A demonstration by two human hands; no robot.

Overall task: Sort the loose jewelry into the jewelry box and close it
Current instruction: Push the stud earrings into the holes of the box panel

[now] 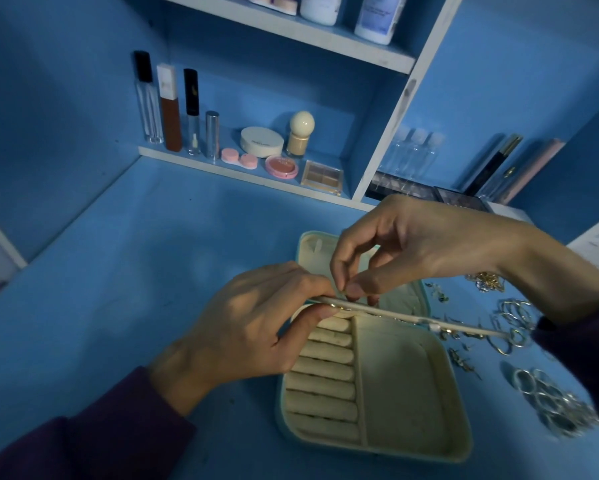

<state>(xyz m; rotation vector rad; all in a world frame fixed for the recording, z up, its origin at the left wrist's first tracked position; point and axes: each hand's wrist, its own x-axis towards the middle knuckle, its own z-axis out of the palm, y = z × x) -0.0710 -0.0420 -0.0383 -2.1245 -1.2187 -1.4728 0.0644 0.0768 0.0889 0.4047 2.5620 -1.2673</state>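
A cream-lined jewelry box (412,393) lies open on the blue desk, with ring rolls on its left side and an open compartment on its right. Its thin cream earring panel (405,315) stands raised across the middle. My left hand (253,334) pinches the panel's left end. Just above, my right hand (405,251) pinches a small piece of jewelry (343,293) at the panel's top edge; it is too small to identify. Loose rings (550,400), hoops (512,317) and small earrings (460,362) lie on the desk to the right of the box.
A gold chain (488,280) lies at the right behind my wrist. The back shelf holds lip gloss tubes (171,105), compacts (261,142) and a palette (322,176). Bare blue desk (135,271) stretches to the left of the box.
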